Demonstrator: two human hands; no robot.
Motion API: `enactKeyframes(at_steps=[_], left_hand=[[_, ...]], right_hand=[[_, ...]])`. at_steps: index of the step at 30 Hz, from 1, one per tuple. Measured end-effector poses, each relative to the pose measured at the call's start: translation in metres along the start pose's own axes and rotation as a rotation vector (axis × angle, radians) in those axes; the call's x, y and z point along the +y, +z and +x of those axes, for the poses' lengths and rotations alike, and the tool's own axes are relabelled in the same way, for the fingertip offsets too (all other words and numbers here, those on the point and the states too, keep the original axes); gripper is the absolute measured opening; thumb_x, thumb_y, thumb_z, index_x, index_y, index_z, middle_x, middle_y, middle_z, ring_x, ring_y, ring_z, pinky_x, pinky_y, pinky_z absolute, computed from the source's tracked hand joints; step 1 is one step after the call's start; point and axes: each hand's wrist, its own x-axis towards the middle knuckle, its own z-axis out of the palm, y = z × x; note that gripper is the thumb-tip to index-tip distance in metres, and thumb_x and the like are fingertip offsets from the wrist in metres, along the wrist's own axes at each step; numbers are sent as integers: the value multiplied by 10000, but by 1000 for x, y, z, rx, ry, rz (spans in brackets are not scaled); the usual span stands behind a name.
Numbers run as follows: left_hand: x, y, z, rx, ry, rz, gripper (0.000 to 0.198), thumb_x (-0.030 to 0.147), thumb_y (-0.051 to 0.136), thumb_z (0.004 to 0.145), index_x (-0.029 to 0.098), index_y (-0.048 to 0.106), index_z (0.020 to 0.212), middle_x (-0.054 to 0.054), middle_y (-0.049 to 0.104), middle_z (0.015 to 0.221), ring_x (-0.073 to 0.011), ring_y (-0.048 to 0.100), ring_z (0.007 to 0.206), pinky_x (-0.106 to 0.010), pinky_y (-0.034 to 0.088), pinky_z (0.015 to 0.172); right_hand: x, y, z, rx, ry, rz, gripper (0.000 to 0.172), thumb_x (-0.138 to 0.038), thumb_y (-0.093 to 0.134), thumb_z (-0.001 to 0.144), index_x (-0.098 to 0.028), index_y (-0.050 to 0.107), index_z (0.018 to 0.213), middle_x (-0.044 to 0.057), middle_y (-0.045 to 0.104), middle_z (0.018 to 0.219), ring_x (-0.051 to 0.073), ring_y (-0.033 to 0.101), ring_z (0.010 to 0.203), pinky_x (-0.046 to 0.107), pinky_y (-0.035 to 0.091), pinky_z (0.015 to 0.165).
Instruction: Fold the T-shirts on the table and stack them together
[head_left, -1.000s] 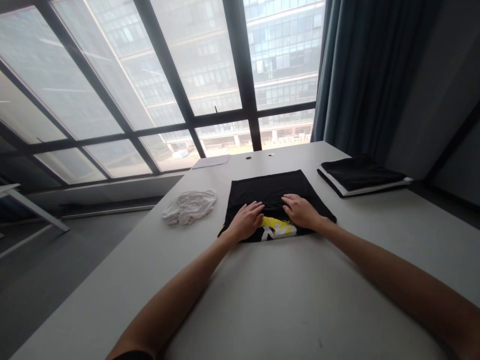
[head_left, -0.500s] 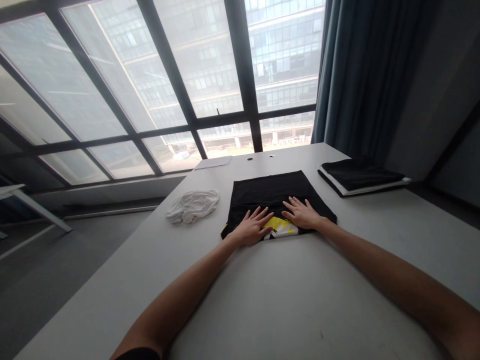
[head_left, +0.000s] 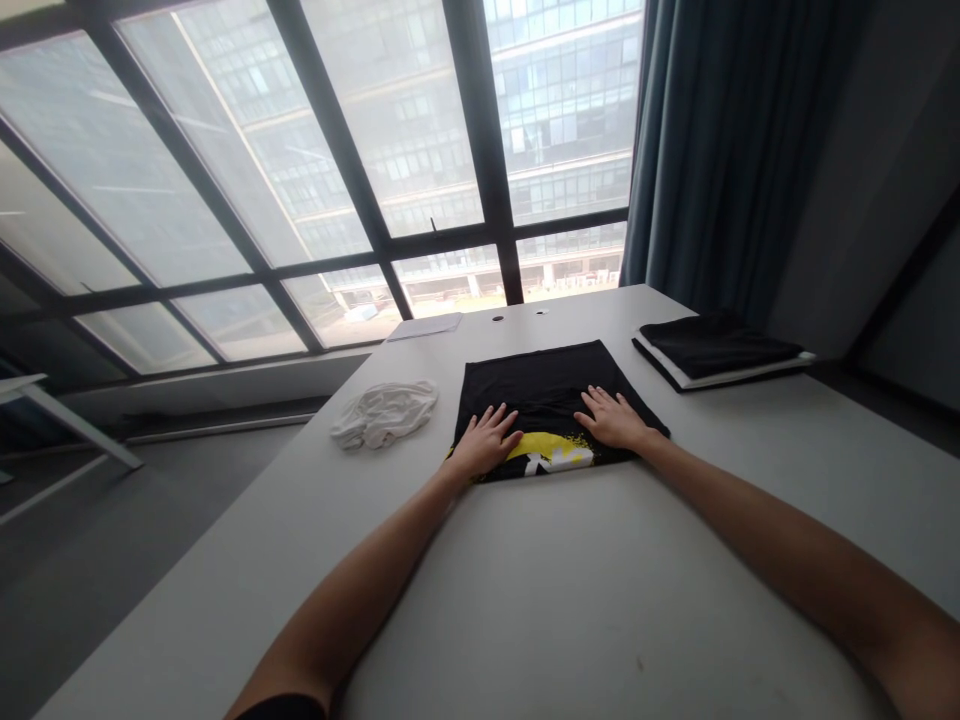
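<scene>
A folded black T-shirt with a yellow and white print along its near edge lies on the white table. My left hand rests flat on the shirt's near left part, fingers spread. My right hand lies flat on its near right part, fingers stretched out. Neither hand grips anything.
A crumpled white cloth lies left of the shirt. A stack of folded black and white garments sits at the right. A sheet of paper lies at the far edge by the window. A dark curtain hangs at the right.
Both hands have slid apart across the shirt towards its left and right sides, and more of the yellow print shows between them.
</scene>
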Motion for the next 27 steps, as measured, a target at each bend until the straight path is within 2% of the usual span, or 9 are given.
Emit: enactKeyframes(at_steps=[3,7,12,15,18,20,22,24,27], left_hand=[[2,-1,-1,4,6,-8,655,626,297,1022,285,328,1581,-78,191,1672,-342,145,1540,-607,155,1198],[2,0,-1,33,-9,-19,649,621,307,1023,288,329,1579,-76,203,1669,-328,141,1543,-588,150,1204],[1,0,1,21,-26,-20,669,637,328,1010,277,344,1574,-84,211,1666,-336,147,1541,-591,149,1205],[6,-6,-2,68,-18,-11,618,574,333,1029,240,413,1542,-94,265,1650,-330,184,1535,-582,166,1207],[22,-12,-10,155,73,-5,544,483,311,1056,224,469,1507,-80,342,1623,-277,222,1530,-527,154,1230],[39,-11,-17,169,162,-30,544,476,290,1065,242,421,1538,-61,341,1625,-242,218,1533,-488,150,1242],[55,-7,-25,116,242,-59,575,530,297,1057,284,344,1574,-45,297,1644,-240,192,1540,-489,161,1242],[67,-1,-30,33,294,-68,613,599,317,1035,327,308,1585,-39,249,1660,-263,166,1545,-523,164,1235],[72,5,-35,-25,308,-69,638,641,307,1023,333,312,1582,-49,230,1665,-281,154,1546,-547,153,1233]], right_hand=[[0,0,0,13,15,6,713,-573,285,1009,-138,338,1571,149,229,1658,282,176,1537,530,151,1219],[11,-1,0,102,52,-18,709,-567,275,1018,-119,353,1561,172,278,1639,288,205,1529,515,169,1215],[37,-4,4,52,94,-10,642,-522,308,1023,-156,393,1543,161,308,1630,294,237,1519,543,204,1199],[40,-10,2,162,89,-11,607,-444,311,1026,-107,423,1519,182,334,1613,303,258,1511,543,217,1195],[26,-16,-4,345,46,-33,570,-360,307,1022,-67,460,1487,188,369,1595,295,265,1508,511,197,1209],[9,-17,-11,397,-16,-27,557,-335,298,1022,-72,471,1481,173,381,1592,279,269,1507,481,189,1217],[-9,-12,-18,369,-80,-7,555,-339,295,1024,-89,469,1488,156,379,1597,269,270,1508,470,198,1218],[-23,-4,-24,271,-134,8,560,-364,313,1023,-106,463,1498,149,370,1602,274,273,1507,486,220,1210],[-34,5,-30,128,-166,-9,564,-393,365,1012,-127,467,1499,155,365,1603,296,277,1504,526,237,1197]])
